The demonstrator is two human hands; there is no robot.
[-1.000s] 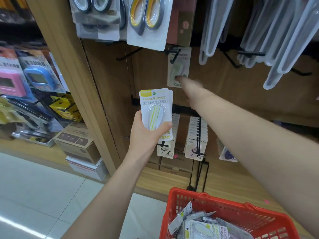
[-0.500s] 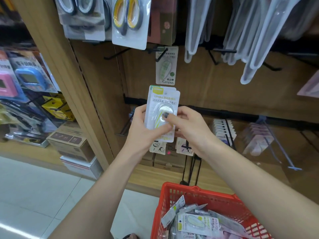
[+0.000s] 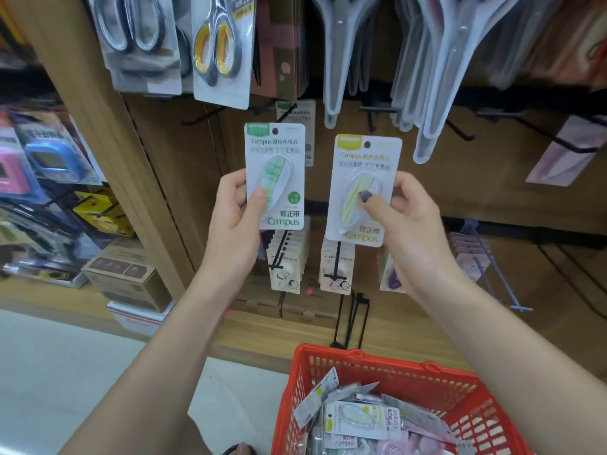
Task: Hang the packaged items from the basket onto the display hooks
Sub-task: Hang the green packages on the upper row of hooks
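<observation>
Centrally, left hand (image 3: pixel 235 211) pinches green-topped glossy blister card (image 3: pixel 275 176), right hand (image 3: pixel 409 218) yellow-topped one (image 3: pixel 363 188), above red plastic lattice basket (image 3: pixel 387 369).

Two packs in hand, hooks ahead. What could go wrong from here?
1. Mix-up: the left hand holds the green-tab pack, the right hand the yellow-tab pack. They look alike, so either could go on the wrong hook.
2. The hanging pack is half hidden behind the green one, so its variant is hard to check.
3. Both hands are busy, leaving none to steady a hook.
</observation>
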